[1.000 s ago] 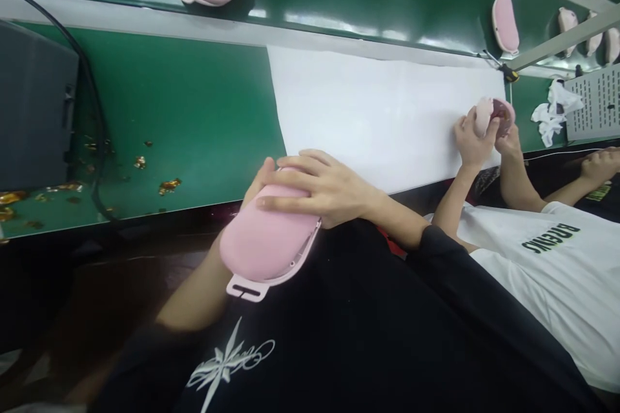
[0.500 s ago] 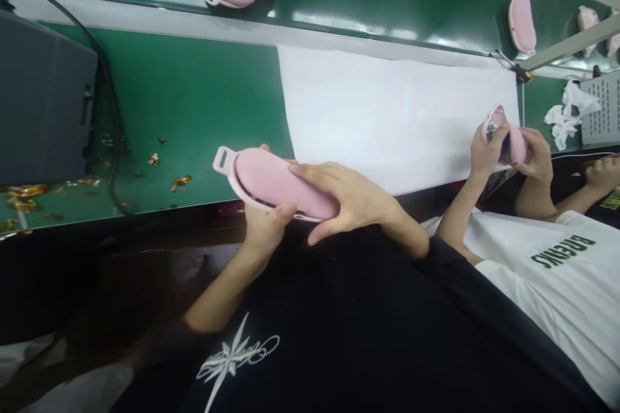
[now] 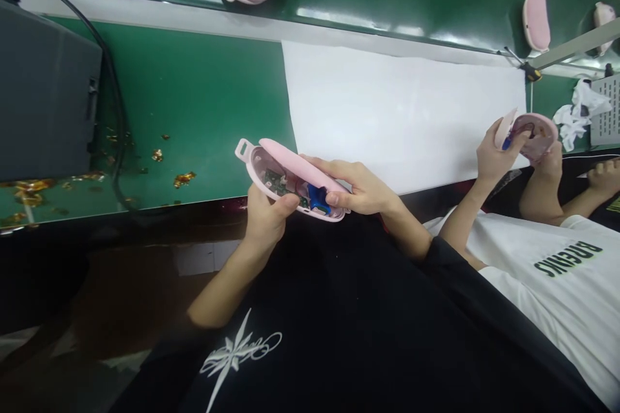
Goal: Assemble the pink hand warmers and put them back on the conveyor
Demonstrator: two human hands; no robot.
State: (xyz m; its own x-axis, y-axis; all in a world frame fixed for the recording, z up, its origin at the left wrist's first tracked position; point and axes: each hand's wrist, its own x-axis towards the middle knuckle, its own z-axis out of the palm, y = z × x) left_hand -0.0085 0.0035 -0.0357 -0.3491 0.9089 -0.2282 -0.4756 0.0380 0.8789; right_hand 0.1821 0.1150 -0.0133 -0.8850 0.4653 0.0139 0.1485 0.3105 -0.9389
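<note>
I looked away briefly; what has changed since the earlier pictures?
The pink oval plastic case was swung round: its slotted pink loop, first pointing back, now points forward and left. Nearly closed earlier, the case now gapes, showing a green circuit board and shiny blue part. The left hand and right hand shifted their grip, holding it in every picture. The flat white sheet and yellow-and-black screwdriver stayed put.

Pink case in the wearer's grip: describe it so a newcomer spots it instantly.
Find the white sheet on the green bench. By its near left corner, the wearer's left grip and right grip hold the pink case. It alone shows a green circuit board; the co-worker's open case, farther right, doesn't.
</note>
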